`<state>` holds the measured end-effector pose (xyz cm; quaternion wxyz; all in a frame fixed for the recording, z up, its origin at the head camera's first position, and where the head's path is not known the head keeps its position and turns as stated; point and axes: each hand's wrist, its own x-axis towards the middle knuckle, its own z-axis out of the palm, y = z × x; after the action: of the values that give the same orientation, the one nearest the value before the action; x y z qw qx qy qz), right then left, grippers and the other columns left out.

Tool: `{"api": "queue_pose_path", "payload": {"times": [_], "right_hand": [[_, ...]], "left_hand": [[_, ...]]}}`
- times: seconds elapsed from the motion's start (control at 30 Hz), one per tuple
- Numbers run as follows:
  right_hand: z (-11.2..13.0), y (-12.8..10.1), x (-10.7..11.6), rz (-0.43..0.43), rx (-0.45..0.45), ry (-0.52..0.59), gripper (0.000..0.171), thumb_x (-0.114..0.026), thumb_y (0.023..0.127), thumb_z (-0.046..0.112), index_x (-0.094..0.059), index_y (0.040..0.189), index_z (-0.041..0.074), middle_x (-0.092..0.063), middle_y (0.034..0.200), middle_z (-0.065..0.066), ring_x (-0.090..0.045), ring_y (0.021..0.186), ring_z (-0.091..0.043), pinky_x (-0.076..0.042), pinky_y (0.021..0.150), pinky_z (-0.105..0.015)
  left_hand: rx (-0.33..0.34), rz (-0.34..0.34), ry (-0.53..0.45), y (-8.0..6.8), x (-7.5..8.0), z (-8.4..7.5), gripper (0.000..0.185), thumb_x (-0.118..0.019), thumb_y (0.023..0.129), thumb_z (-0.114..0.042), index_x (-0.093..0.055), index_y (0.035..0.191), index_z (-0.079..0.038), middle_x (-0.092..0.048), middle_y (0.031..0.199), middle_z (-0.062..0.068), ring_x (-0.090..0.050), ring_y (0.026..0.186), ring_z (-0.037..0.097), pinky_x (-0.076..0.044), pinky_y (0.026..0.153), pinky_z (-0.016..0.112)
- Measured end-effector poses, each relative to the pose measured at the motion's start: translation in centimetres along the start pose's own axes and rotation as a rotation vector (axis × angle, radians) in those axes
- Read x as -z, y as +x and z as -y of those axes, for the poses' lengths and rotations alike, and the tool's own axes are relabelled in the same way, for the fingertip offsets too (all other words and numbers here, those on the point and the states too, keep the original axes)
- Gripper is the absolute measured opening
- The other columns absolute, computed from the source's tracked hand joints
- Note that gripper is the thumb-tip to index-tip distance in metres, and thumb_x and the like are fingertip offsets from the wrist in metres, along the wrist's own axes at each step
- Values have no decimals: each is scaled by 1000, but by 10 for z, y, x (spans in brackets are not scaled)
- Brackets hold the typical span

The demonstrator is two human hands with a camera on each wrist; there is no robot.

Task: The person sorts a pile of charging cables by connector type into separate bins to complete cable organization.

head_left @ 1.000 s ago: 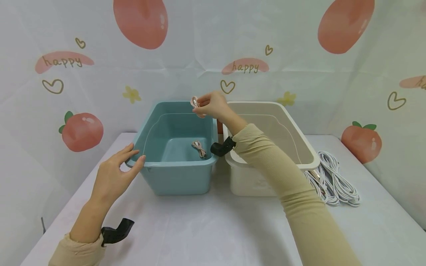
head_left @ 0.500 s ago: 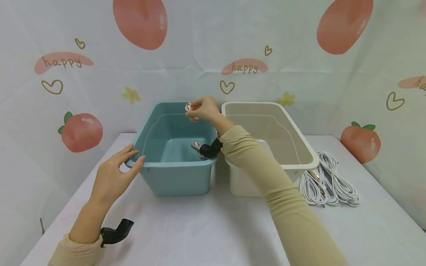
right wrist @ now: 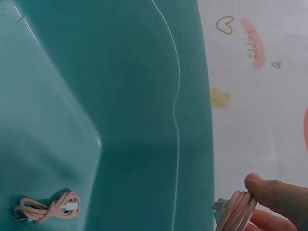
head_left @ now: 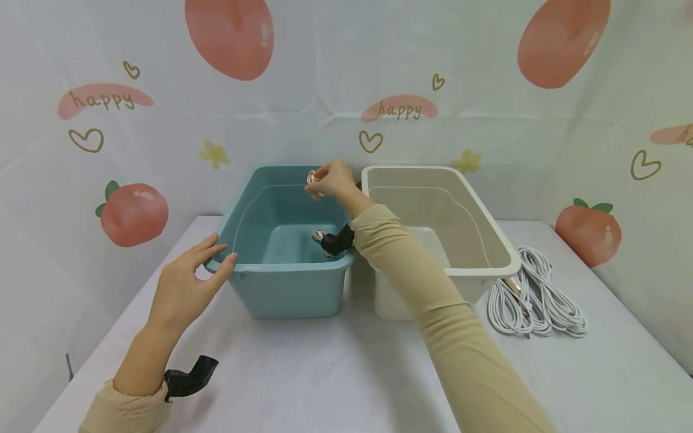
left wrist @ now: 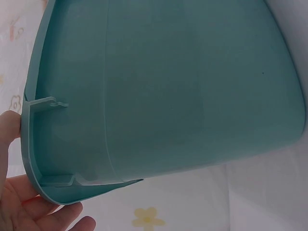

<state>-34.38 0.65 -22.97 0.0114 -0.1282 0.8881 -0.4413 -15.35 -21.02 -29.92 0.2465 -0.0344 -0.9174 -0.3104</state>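
Pink cable coil pinched in right grip above teal bin.

A coiled pink cable hangs pinched above the teal bin, another pink cable inside.

Pink cable in the teal bin half hidden behind the wrist strap.

"happy" on backdrop pink patches, repeated; nothing else legible
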Motion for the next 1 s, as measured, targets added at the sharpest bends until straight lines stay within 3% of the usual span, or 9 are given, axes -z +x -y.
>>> {"api": "queue_pose_path", "payload": {"times": [0.33,0.57,0.8,1.0], "right_hand": [[-4,3,7,-24,-59,14,47,-71,82,22,-57,124,4,-56,129,-13,-55,116,-29,-49,96,-37],[-1,1,6,-23,-31,-55,41,-67,86,26,-61,122,6,-55,132,-11,-54,118,-29,-48,97,-38],[6,-6,12,71,-17,58,40,-62,90,22,-57,125,4,-51,135,-12,-52,120,-29,-46,100,-40],[12,-16,26,119,8,119,40,-60,90,21,-56,127,4,-55,129,-14,-59,112,-27,-50,96,-35]], "left_hand": [[-19,-10,-8,0,0,-1,43,-59,90,-34,-63,118,-1,-52,136,19,-47,126,41,-40,95,60],[-15,-8,-9,0,0,-1,43,-59,90,-34,-63,118,-1,-52,136,19,-47,126,41,-40,95,60],[-15,-5,-13,-1,0,-2,43,-59,90,-33,-63,118,-1,-51,136,19,-46,127,41,-40,95,60],[-9,-3,-10,-1,1,-2,43,-58,90,-34,-63,118,-2,-51,137,19,-46,127,41,-40,95,59]]}}
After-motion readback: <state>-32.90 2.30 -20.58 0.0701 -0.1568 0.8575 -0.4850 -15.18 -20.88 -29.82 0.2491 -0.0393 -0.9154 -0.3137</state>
